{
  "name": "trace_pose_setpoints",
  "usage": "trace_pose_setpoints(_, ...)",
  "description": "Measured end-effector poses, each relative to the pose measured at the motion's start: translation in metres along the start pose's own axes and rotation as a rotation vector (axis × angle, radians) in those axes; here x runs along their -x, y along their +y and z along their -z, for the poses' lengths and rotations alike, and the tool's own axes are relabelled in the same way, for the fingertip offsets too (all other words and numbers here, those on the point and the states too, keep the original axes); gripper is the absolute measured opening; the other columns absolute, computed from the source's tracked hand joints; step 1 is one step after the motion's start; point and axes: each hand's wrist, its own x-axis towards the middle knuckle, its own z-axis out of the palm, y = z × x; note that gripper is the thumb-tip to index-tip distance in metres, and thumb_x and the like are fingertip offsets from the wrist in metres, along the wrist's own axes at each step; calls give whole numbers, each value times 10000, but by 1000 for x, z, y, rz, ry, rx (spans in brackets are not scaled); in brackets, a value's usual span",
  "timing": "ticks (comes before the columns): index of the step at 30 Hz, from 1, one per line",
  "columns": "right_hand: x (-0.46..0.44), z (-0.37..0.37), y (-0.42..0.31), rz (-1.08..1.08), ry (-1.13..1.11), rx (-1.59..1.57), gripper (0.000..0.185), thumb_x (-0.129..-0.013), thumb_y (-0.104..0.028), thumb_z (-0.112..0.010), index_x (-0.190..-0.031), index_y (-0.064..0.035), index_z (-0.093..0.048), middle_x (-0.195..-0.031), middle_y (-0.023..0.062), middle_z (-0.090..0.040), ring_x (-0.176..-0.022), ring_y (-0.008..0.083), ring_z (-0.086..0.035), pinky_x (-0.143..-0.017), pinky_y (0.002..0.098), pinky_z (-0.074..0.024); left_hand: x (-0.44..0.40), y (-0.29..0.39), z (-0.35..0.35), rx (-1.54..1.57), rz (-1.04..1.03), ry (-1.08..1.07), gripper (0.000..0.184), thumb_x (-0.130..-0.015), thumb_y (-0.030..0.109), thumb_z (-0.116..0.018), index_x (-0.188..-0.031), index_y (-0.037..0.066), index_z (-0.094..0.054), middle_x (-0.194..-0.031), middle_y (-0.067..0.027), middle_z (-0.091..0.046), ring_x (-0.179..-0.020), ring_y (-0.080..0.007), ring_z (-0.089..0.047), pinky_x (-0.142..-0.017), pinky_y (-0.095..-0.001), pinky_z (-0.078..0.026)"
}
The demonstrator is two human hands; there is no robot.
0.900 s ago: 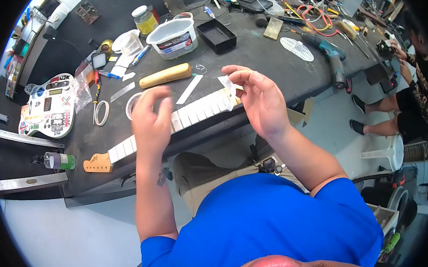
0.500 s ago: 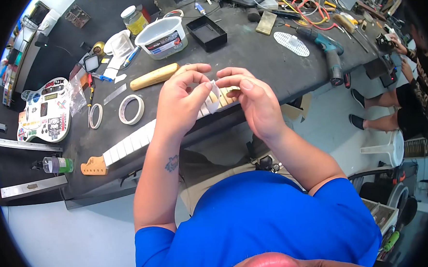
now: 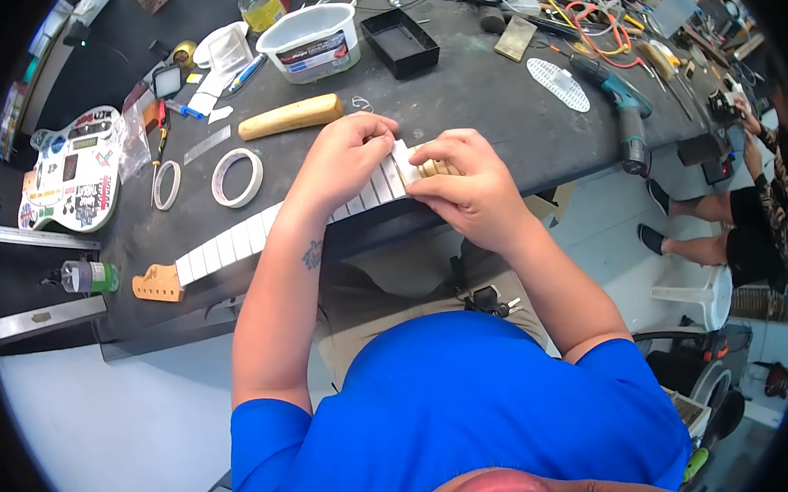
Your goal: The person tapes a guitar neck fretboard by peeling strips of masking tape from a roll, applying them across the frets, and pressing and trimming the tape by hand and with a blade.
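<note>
A guitar neck (image 3: 233,245) lies along the bench edge, its wooden headstock (image 3: 158,283) at the left and white tape strips between the frets. My left hand (image 3: 345,159) pinches the upper end of a white tape piece (image 3: 405,167) over the neck's right part. On the other side, my right hand (image 3: 469,184) has its fingers closed at the same tape piece, against the fretboard. Bare wood and frets show beside my right fingers. A tape roll (image 3: 237,178) and a wooden block (image 3: 289,117) lie behind the neck.
A clear tub (image 3: 312,50) and a black tray (image 3: 400,43) stand behind. A drill (image 3: 626,113) lies to the right. The stickered guitar body (image 3: 69,172) and a green-liquid bottle (image 3: 90,277) are at the left. Another person (image 3: 760,200) is at far right.
My left hand has moved right from over the middle of the neck to the tape piece. The tape piece now lies across the fretboard, with both hands at it.
</note>
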Motion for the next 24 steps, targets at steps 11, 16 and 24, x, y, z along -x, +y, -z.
trace_pose_setpoints(11,2,-7,1,161,91,120,302,-736,-91,-933,-1000,-208,-844,-1139,-44,-763,-1097,275,-687,-925,451,-549,-1,0,-4,-29,5,-8,221,-1079,130,-705,-1087,-71,-794,-1368,-158,-793,-1177,-243,-744,-1035,-389,-578)
trace_pose_setpoints(16,1,-5,-2,153,69,138,295,-740,-97,-926,-1000,-209,-842,-1145,-48,-759,-1100,266,-686,-927,448,-548,-2,-2,-4,-60,-20,0,215,-1078,120,-705,-1084,-72,-802,-1371,-154,-792,-1179,-247,-747,-1033,-389,-578)
trace_pose_setpoints(24,3,-6,1,173,50,146,295,-736,-83,-914,-997,-198,-836,-1229,-45,-785,-1187,271,-701,-948,450,-559,-2,-1,-4,-80,-15,-1,212,-1077,116,-704,-1073,-74,-798,-1372,-146,-789,-1181,-242,-741,-1029,-390,-574)
